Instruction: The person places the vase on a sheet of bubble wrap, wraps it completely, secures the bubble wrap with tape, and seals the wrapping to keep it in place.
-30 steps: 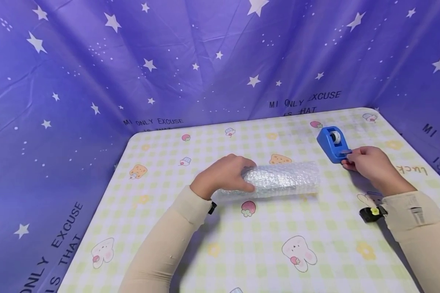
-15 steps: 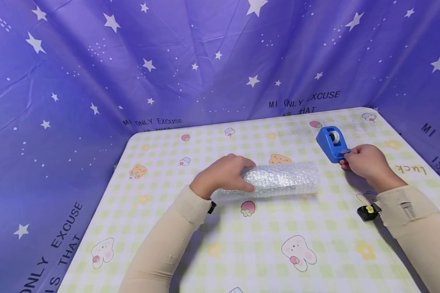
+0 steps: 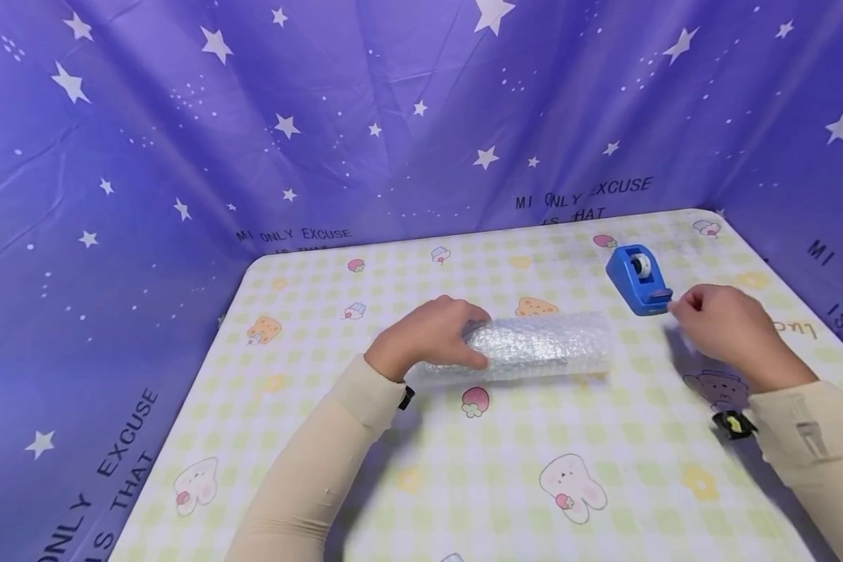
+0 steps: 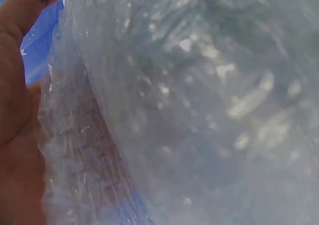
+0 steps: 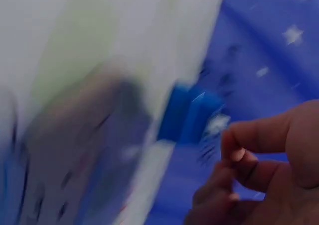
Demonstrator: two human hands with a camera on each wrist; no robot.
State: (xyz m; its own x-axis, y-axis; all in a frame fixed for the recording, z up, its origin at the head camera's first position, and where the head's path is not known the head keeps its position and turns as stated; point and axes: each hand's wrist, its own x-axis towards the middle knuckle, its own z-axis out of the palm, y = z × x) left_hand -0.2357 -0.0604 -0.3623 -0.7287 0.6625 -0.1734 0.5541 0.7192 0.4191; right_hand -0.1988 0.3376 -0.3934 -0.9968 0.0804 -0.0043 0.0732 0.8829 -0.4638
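Note:
A roll of clear bubble wrap [image 3: 544, 345] lies across the middle of the table. My left hand [image 3: 430, 334] grips its left end from above, thumb in front and fingers over the back; the left wrist view is mostly filled by the bubbly plastic [image 4: 179, 110]. Right of the roll stands a blue tape dispenser [image 3: 630, 282] with a small white-cored tape roll [image 3: 642, 266]. Just off its cutter end, my right hand [image 3: 734, 328] pinches thumb against forefinger. A shiny clear bit of tape [image 5: 217, 125] shows at those fingertips in the blurred right wrist view.
The table [image 3: 309, 484] wears a green-checked cloth with cartoon prints. A purple star-patterned curtain [image 3: 393, 117] hangs behind it and along both sides.
My right hand, at the dispenser's cutter end before, has drawn slightly away to the right and towards me. The left hand, bubble wrap and dispenser have stayed in place.

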